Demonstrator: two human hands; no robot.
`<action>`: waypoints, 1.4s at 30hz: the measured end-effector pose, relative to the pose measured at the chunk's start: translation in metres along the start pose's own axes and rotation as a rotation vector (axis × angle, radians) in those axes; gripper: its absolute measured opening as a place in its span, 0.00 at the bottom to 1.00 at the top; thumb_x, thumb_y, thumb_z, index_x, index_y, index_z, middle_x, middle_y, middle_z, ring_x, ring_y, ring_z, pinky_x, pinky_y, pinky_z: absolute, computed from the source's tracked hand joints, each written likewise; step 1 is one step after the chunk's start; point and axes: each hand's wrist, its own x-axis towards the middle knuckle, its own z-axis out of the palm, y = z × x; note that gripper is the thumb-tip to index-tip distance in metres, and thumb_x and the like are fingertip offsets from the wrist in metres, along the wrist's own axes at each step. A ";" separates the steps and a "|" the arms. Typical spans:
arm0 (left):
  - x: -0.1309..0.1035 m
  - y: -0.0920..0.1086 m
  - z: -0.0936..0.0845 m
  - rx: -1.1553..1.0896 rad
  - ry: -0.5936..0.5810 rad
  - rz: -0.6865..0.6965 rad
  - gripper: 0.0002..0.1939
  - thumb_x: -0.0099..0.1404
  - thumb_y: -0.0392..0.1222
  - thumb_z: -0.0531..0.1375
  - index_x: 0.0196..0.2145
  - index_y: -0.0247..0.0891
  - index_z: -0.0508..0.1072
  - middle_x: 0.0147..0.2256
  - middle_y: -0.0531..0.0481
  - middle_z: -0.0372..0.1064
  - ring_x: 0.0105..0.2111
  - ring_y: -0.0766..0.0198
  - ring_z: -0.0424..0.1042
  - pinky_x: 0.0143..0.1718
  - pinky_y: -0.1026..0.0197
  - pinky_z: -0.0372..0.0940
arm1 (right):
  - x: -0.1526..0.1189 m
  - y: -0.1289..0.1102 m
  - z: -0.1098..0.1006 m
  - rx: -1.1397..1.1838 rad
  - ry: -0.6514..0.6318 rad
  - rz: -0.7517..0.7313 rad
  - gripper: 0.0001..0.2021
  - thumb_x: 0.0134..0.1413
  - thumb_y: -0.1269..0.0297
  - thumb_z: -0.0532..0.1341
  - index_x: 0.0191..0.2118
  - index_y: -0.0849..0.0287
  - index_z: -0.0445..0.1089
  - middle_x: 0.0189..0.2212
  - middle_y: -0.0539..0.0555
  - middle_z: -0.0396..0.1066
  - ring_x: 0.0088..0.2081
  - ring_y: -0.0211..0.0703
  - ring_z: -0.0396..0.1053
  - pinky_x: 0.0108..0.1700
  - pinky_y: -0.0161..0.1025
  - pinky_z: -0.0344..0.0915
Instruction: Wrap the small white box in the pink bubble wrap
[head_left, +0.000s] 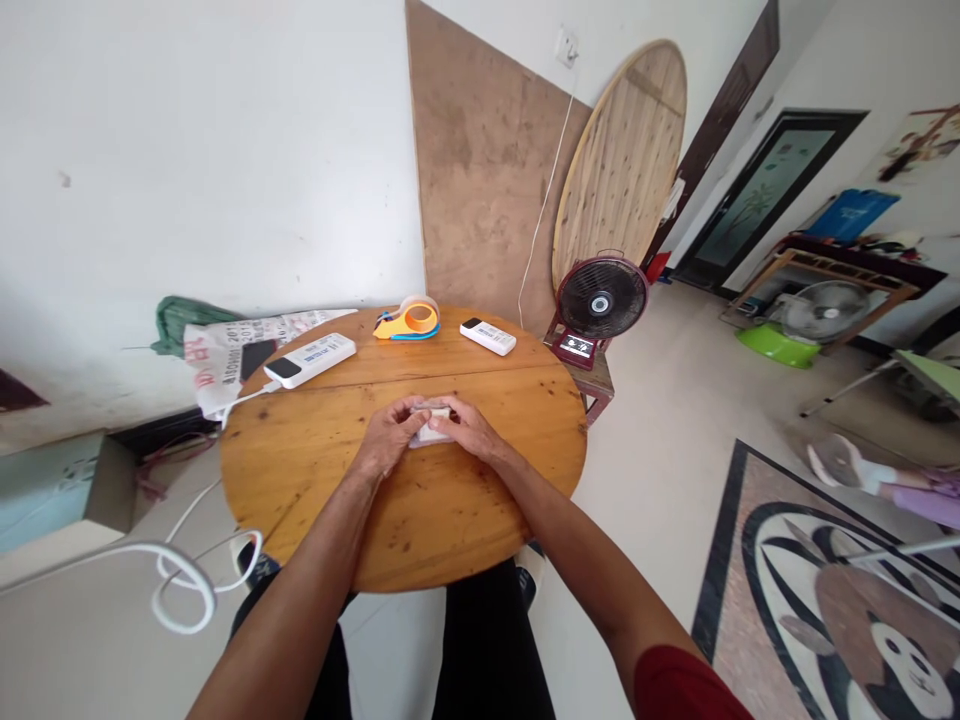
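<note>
Both my hands meet near the middle of a round wooden table [322, 470]. My left hand [388, 436] and my right hand [465, 428] hold a small pale packet [433, 428] between them, fingers curled on its two ends. The packet rests on or just above the tabletop, and most of it is hidden by my fingers.
At the table's far side lie a white power bank [310, 360] with a cable, an orange-and-blue tape dispenser [409, 320] and a white remote [488, 336]. A small dark red fan [601, 300] stands on a stool to the right. White cable [180, 590] loops on the floor at left.
</note>
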 end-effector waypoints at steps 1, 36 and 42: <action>0.000 -0.001 0.000 0.004 0.008 0.000 0.36 0.35 0.54 0.74 0.41 0.34 0.74 0.32 0.50 0.76 0.29 0.64 0.71 0.34 0.61 0.66 | 0.000 0.000 -0.001 0.037 -0.011 0.003 0.20 0.54 0.54 0.63 0.50 0.58 0.71 0.40 0.51 0.74 0.39 0.40 0.69 0.42 0.35 0.64; 0.000 -0.003 0.002 0.073 0.086 0.042 0.32 0.38 0.57 0.72 0.38 0.34 0.76 0.29 0.53 0.73 0.25 0.69 0.66 0.27 0.65 0.60 | -0.007 -0.011 0.008 -0.209 0.127 -0.170 0.13 0.61 0.59 0.57 0.45 0.58 0.74 0.45 0.55 0.75 0.48 0.42 0.69 0.52 0.38 0.63; 0.005 -0.010 0.002 0.067 0.058 0.086 0.28 0.43 0.57 0.71 0.36 0.34 0.76 0.28 0.52 0.73 0.26 0.67 0.67 0.30 0.64 0.62 | -0.013 -0.016 0.008 -0.550 0.100 -0.284 0.18 0.67 0.62 0.50 0.57 0.59 0.68 0.53 0.59 0.70 0.55 0.43 0.64 0.60 0.42 0.59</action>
